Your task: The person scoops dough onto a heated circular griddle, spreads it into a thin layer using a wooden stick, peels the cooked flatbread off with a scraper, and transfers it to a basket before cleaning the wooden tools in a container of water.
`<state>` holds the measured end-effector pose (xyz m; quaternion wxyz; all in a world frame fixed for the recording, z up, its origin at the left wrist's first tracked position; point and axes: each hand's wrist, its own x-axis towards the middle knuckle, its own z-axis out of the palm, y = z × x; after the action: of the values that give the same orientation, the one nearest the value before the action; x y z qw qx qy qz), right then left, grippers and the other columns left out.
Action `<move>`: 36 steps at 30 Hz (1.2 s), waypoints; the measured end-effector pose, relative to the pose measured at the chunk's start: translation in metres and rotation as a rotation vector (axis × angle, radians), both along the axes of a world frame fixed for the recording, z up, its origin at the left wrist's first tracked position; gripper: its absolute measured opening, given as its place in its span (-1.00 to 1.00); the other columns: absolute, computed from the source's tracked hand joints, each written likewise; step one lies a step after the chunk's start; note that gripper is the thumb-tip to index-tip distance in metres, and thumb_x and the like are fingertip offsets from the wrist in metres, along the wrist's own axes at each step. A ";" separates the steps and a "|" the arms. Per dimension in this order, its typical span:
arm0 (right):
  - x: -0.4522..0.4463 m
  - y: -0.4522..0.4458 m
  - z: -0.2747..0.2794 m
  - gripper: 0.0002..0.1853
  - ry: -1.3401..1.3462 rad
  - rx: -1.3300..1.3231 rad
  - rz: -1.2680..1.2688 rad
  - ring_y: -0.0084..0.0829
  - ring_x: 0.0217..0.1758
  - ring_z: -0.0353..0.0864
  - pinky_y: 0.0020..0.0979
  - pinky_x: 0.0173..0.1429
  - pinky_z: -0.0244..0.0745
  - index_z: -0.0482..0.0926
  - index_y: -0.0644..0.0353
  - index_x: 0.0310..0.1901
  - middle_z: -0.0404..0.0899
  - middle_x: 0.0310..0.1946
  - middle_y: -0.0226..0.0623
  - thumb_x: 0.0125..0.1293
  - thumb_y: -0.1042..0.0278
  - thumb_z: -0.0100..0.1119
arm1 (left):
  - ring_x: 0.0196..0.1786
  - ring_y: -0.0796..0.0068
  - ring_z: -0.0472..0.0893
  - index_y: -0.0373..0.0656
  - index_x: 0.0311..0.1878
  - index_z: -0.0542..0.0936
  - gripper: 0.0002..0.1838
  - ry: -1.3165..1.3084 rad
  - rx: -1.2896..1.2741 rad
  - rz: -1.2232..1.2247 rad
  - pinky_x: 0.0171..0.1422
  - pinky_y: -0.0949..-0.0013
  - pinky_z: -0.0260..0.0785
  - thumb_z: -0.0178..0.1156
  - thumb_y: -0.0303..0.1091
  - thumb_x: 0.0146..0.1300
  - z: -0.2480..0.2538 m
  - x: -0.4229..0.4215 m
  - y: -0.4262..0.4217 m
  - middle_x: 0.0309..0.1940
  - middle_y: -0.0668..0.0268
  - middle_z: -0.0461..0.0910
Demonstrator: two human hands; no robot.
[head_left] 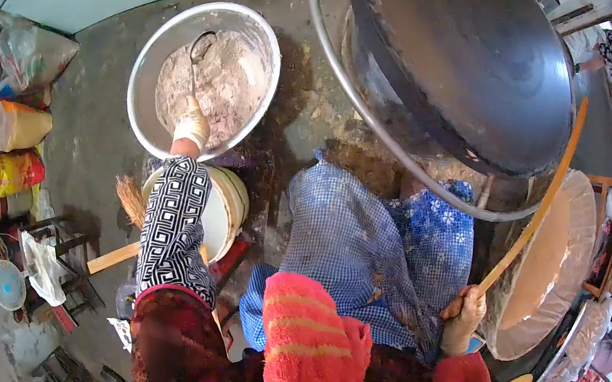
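Observation:
My left hand (191,126), in a whitish glove, is closed around the handle of a metal ladle (193,73). The ladle's hooked end lies at the batter (227,84), a thick pinkish-grey mix in a large metal basin (139,109). At lower right, my right hand (463,318) grips one end of a long, thin wooden strip (542,207). The strip slants up past the edge of a big round dark griddle (476,55), whose surface looks bare. Whether the strip touches the griddle I cannot tell.
A curved metal rail (337,52) runs around the griddle's near side. Below the basin stands a white bucket (232,202). Thin tan sheets (542,258) lie stacked at right on a round base. Bags (15,124) and small stools (78,256) line the left.

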<state>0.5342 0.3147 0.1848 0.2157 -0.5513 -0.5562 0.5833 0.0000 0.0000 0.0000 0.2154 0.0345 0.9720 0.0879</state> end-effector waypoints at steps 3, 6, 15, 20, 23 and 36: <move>-0.003 0.007 -0.001 -0.68 -0.003 0.054 0.023 -0.65 -0.76 0.17 -0.56 -0.66 0.15 0.35 0.13 -0.29 0.20 -0.75 -0.51 0.48 0.04 -0.04 | 0.17 -0.20 0.49 -0.19 0.48 -0.01 -0.28 0.093 0.104 -0.081 0.31 0.05 0.28 -0.10 -0.52 0.23 0.008 0.014 0.005 0.09 -0.31 0.47; 0.002 0.002 0.007 -0.69 -0.043 0.041 0.050 -0.65 -0.76 0.18 -0.57 -0.65 0.18 0.36 0.13 -0.30 0.20 -0.74 -0.51 0.49 0.05 -0.05 | 0.11 -0.22 0.53 -0.25 0.46 0.02 -0.30 0.007 0.020 -0.143 0.22 0.03 0.34 -0.10 -0.53 0.22 0.020 0.033 -0.006 0.02 -0.30 0.52; -0.013 0.001 -0.002 -0.69 -0.033 0.038 0.042 -0.64 -0.77 0.21 -0.56 -0.67 0.20 0.39 0.16 -0.30 0.23 -0.75 -0.51 0.46 0.08 0.02 | -0.41 0.10 0.62 -0.11 0.40 0.23 -0.44 -0.129 0.537 0.322 -0.36 0.09 0.50 -0.04 -0.24 0.34 0.026 0.054 0.068 -0.32 -0.07 0.59; -0.006 0.001 -0.008 -0.68 0.000 0.052 0.069 -0.65 -0.78 0.20 -0.58 -0.67 0.16 0.40 0.16 -0.30 0.24 -0.76 -0.51 0.46 0.06 0.01 | -0.45 0.21 0.60 -0.18 0.30 0.29 -0.51 0.043 0.420 0.008 -0.50 0.16 0.46 -0.02 -0.22 0.36 -0.001 0.063 0.048 -0.38 0.06 0.57; -0.003 0.000 -0.010 -0.68 0.055 0.066 0.055 -0.66 -0.79 0.21 -0.59 -0.67 0.14 0.40 0.16 -0.29 0.24 -0.76 -0.52 0.46 0.06 0.00 | -0.60 0.38 0.49 -0.21 0.22 0.34 -0.60 -0.312 0.667 0.343 -0.62 0.27 0.38 0.01 -0.27 0.38 0.050 0.084 0.064 -0.52 0.18 0.48; 0.005 -0.006 0.007 -0.57 0.071 0.138 0.070 -0.67 -0.67 0.26 -0.57 -0.59 0.25 0.47 0.25 -0.02 0.26 -0.65 -0.57 0.45 -0.03 -0.02 | -0.67 0.74 0.18 -0.05 -0.36 0.36 -0.74 -1.517 2.073 0.686 -0.57 0.61 0.10 0.06 -0.16 0.43 0.011 0.153 0.039 -0.65 0.61 0.17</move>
<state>0.5397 0.3086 0.1914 0.2520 -0.4943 -0.6060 0.5700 0.1529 0.0386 0.0112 0.5419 -0.1210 0.0550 0.8298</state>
